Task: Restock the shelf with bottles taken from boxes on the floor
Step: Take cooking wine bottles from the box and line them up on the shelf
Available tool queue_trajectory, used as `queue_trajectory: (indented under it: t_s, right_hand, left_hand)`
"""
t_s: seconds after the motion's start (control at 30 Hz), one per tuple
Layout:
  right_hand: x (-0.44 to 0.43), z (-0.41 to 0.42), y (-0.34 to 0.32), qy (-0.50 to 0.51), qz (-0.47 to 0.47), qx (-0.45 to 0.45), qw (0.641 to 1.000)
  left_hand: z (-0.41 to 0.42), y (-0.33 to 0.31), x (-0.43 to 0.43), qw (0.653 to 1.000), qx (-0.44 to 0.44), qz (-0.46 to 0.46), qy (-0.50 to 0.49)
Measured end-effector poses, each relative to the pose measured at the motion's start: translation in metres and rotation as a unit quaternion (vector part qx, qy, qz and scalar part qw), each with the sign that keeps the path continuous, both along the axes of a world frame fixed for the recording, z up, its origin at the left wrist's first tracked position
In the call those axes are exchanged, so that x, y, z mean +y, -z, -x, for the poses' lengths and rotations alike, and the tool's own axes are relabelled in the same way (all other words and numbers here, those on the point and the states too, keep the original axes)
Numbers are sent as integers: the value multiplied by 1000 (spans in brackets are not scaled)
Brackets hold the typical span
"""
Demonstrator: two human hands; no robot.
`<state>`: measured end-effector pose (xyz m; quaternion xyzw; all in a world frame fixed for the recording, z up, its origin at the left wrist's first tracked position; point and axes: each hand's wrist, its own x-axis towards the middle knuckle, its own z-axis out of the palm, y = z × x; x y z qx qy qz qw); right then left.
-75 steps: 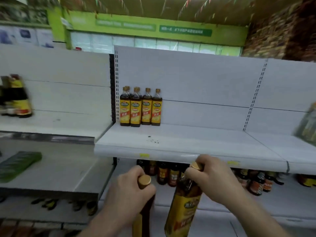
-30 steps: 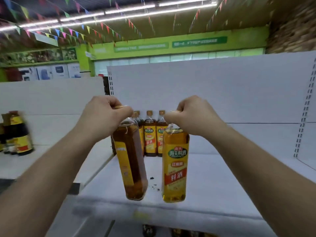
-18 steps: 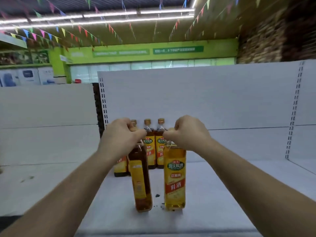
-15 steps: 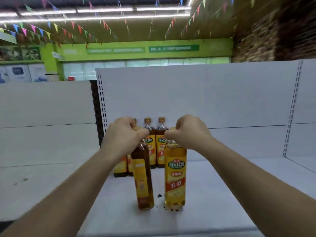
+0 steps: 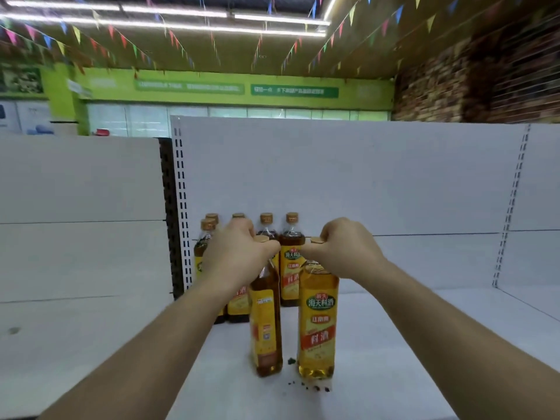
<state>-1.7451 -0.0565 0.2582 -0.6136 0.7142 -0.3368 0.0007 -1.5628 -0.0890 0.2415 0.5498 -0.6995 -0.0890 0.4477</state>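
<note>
On shelf [image 5: 394, 344] | left bottle [image 5: 265, 328] below left grip [image 5: 239, 256] | right bottle [image 5: 318, 322] below right grip [image 5: 345, 250]

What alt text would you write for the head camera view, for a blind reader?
The left hand grips the neck of a darker bottle and the right hand that of a lighter bottle, both upright side by side on a white shelf. More bottles stand behind them by the back panel.
</note>
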Motion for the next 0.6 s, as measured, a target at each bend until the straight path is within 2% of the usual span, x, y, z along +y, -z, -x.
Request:
queue_trajectory:
  t_s: [0.27,0.43,0.5,0.6]
  right_hand:
    - [3,3,16,-8,9,-27,1000]
    - [16,9,28,-40,15,-77,996]
    - [25,14,35,-56,8,-116,992]
    - [33,25,55,-81,-20,-169,982]
  left_hand:
    - [11,10,-7,998,-39,37,-44]
    - [8,21,-10,998,-35,50,-23]
    - [2,29,-10,999,-21,41,2]
    - [-17,49,-6,998,44,1,51]
